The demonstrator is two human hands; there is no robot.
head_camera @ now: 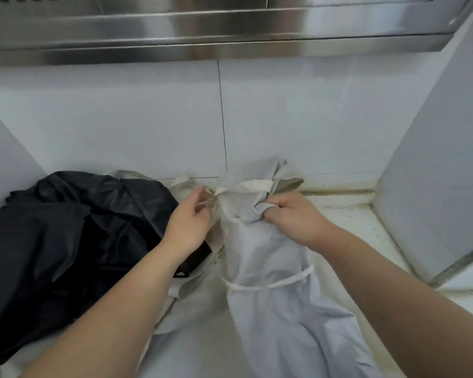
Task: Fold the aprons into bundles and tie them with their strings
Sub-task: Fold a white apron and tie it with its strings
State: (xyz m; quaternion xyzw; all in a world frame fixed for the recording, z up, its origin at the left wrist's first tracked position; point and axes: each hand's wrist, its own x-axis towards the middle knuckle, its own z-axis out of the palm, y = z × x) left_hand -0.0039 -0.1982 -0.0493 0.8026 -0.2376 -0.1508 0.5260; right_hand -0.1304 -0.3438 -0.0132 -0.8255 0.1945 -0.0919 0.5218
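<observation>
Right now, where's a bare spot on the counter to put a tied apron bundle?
The bare patch is the counter right of the pale apron, bordered by the back wall and the side panel. The left is crowded with the black apron heap; the middle holds the left hand pinching a strap and the right hand gripping the pale apron.

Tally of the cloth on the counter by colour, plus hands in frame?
Black cloth: 1 heap, cannot tell how many pieces
Pale blue apron: 1
Cream cloth: 1
Hands: 2, left hand and right hand
Total: 5
</observation>
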